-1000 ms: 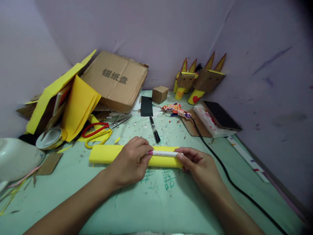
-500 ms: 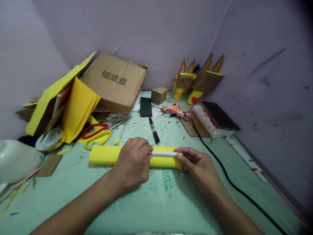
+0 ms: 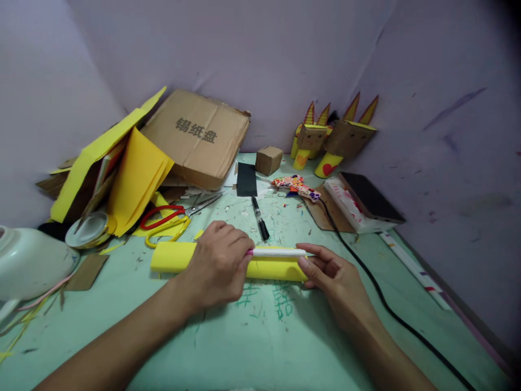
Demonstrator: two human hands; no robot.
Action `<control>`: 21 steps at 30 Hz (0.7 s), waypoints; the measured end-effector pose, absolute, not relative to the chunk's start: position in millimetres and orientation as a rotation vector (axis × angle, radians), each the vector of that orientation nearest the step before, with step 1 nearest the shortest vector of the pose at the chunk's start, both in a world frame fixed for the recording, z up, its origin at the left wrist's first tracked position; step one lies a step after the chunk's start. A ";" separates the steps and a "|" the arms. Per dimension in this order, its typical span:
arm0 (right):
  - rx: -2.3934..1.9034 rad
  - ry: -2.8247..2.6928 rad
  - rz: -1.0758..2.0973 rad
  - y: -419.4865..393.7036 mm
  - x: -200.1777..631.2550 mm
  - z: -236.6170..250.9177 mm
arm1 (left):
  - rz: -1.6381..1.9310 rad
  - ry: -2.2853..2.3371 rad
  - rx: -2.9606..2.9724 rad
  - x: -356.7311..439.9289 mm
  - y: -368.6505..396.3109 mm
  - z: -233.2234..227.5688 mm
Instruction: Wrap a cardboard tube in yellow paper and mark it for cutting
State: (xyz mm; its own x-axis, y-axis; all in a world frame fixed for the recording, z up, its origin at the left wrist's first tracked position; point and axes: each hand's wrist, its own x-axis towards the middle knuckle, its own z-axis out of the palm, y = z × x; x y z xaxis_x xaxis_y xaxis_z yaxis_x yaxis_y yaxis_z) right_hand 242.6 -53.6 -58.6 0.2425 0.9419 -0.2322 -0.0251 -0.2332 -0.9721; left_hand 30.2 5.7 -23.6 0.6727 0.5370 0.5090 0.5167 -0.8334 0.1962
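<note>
Lower centre: left hand (image 3: 217,266) and right hand (image 3: 331,271) each pinch an end of a white pen (image 3: 277,252), pressing it along the yellow paper roll (image 3: 171,257), seemingly to steady it.

paper roll (image 3: 171,257) near-centre on bench (image 3: 228,336) | pen (image 3: 277,252) lying along its right half | marker (image 3: 259,217) just behind | scissors (image 3: 171,216) far-left of roll | cardboard box (image 3: 197,138) behind scissors | cable (image 3: 366,282) right of roll
</note>
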 end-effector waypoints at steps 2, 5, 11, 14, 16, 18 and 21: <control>-1.485 -0.929 1.188 -54.5 242.5 -58.2 | 0.889 0.876 2.828 20.8 8.5 -17.6; -1.496 -0.917 1.130 -55.6 240.6 -56.6 | 0.841 0.922 2.794 1.8 10.6 -11.1; -1.535 -0.916 1.098 -53.9 240.0 -55.1 | 0.754 0.967 2.783 -35.2 9.9 -9.6; -1.541 -0.905 1.091 -52.8 240.5 -56.0 | 0.744 0.951 2.813 -46.1 11.4 -10.1; -1.546 -0.889 1.069 -52.4 239.5 -56.2 | 0.765 0.947 2.821 -49.7 12.2 -10.5; -1.566 -0.883 1.056 -51.8 238.0 -56.2 | 0.779 0.949 2.816 -50.7 12.2 -11.1; -1.598 -0.876 1.039 -50.0 236.5 -56.5 | 0.775 0.926 2.820 -48.6 10.8 -12.0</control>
State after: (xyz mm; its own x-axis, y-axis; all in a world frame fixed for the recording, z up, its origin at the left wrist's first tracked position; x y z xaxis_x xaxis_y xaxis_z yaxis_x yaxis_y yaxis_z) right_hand 236.5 -50.0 -56.5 0.3693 0.9062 -0.2061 0.0501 -0.2409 -0.9693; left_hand -48.6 10.8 -12.0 0.6905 0.5731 0.4414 0.5356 -0.8152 0.2205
